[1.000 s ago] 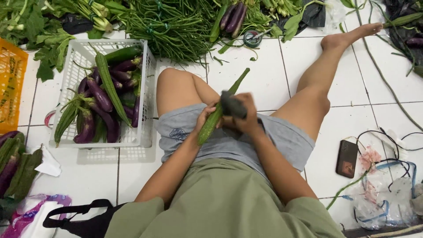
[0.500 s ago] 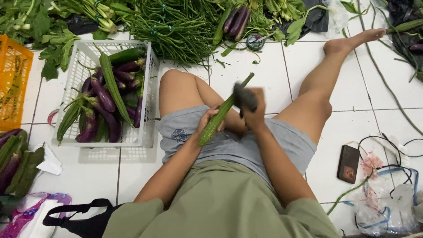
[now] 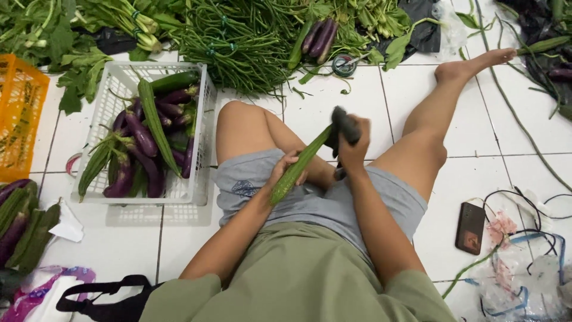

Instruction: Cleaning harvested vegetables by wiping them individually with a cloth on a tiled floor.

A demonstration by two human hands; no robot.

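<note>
**Hands on a long green gourd**

A person sits on the white tile floor (image 3: 333,95) with bare legs spread. The left hand (image 3: 285,171) is wrapped around the low end of a long green ridged gourd (image 3: 298,167). The gourd lies over the lap and tilts up and away toward the right hand (image 3: 353,146). The right hand is closed tight on a dark tool (image 3: 344,126) at the top end of the gourd. It may be a peeler or a knife, but it is too dark to tell.

Left of the gourd stands a white plastic basket (image 3: 199,137) with purple eggplants (image 3: 143,140) and more green gourds inside. Beyond the gourd lies a heap of long beans (image 3: 238,36). Right of the gourd, past the knee, a phone (image 3: 470,228) lies on the floor.
</note>
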